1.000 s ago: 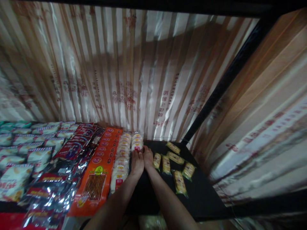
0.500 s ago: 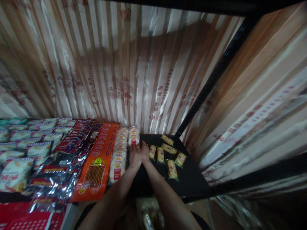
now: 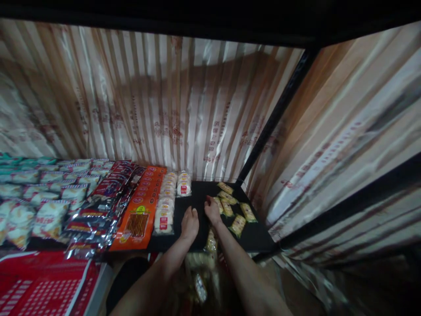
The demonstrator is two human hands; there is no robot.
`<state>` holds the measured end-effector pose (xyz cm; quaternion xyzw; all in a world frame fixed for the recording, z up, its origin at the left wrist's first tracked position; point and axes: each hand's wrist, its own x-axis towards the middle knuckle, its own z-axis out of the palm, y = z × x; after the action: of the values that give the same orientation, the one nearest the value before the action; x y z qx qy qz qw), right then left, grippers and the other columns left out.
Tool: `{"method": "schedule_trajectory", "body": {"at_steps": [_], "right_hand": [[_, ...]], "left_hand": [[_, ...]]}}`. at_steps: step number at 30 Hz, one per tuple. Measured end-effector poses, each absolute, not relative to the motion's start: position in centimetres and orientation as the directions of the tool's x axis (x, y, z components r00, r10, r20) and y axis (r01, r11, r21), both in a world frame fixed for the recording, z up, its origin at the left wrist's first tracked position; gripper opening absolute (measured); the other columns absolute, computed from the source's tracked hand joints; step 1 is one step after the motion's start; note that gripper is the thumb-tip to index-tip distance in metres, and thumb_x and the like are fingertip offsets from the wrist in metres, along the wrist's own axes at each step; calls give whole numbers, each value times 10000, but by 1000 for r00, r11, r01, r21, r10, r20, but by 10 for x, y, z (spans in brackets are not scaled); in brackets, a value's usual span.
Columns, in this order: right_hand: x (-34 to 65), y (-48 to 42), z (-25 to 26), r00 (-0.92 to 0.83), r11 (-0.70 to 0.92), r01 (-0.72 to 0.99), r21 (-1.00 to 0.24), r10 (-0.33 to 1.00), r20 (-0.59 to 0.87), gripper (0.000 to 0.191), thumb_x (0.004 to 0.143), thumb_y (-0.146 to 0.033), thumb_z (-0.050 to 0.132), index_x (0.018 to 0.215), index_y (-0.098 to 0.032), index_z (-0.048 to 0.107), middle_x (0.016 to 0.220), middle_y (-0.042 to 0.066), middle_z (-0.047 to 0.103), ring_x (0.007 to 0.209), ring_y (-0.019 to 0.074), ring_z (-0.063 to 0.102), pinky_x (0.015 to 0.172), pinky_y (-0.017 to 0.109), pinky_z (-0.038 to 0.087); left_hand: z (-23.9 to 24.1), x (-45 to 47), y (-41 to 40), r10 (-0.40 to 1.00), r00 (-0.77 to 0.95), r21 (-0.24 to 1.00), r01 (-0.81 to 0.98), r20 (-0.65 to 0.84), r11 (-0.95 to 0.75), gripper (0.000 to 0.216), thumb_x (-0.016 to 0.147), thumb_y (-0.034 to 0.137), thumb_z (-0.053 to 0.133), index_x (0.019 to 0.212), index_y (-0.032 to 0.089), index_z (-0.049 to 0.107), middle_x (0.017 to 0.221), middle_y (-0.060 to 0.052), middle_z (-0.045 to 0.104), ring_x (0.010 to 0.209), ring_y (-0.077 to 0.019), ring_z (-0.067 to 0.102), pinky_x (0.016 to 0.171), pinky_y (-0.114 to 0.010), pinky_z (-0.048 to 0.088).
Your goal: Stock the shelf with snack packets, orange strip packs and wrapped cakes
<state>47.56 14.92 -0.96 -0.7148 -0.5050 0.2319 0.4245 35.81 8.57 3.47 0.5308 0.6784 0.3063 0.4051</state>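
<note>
My left hand is over the black shelf, fingers loosely bent and nothing visible in them. It is just right of a row of white packs of round cakes. Beyond it, a shorter stack of the same packs stands at the back. My right hand is open, its fingers loosely curved, beside several small yellow-wrapped snacks; whether it touches the nearest one is unclear. Another wrapped snack lies at the front edge, partly behind my right forearm.
Left of the cakes lie an orange snack pack, dark shiny packs and white snack bags. A red basket is at lower left. A clear bag is below the shelf. A black post rises at the back corner.
My hands have drawn back from the short cake stack and moved apart. Several yellow snacks sit differently, and one now shows at the front edge. The view has shifted.
</note>
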Motion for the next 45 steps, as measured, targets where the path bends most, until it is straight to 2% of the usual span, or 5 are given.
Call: {"method": "schedule_trajectory", "body": {"at_steps": [12,19,28,37,45], "right_hand": [[436,47,-6,191,-56,279,-959,982,-2,303,808,-222,420,1023,-153,623,998,76,687,855,154,662,746,275,538],[410,-49,-38,86,-58,417,-907,996,-24,309,825,-231,398,990,-191,657,999,65,702,921,169,644,853,284,489],[393,-59,-77,52,-146,557,-818,989,-141,339,788,-181,396,965,-161,684,954,97,713,891,204,650,817,295,476],[355,-31,-93,79,-226,516,-826,973,-217,476,697,-136,485,1158,-197,583,777,9,704,738,160,639,698,241,470],[366,-35,-97,92,-254,407,-878,967,-237,212,747,-173,433,837,-184,626,724,21,672,692,161,624,647,256,474]], "left_hand": [[5,340,12,979,-147,887,420,-142,192,317,847,138,375,1055,177,612,1112,-68,666,1035,-157,606,934,-281,445],[-43,310,-57,996,-10,880,467,-91,85,272,817,164,356,808,198,626,836,-45,689,794,-169,631,783,-292,493],[-64,284,-59,960,-270,634,731,-70,252,391,742,34,379,1039,140,610,1104,-106,606,1136,-203,506,1010,-298,368],[-57,271,-47,903,-389,494,758,-183,427,336,826,152,444,1148,192,531,1152,-104,516,1015,-194,574,804,-272,468],[-59,268,-51,934,-288,455,817,-212,355,252,921,257,353,990,201,588,1100,-69,577,683,-134,620,595,-253,443]]}}
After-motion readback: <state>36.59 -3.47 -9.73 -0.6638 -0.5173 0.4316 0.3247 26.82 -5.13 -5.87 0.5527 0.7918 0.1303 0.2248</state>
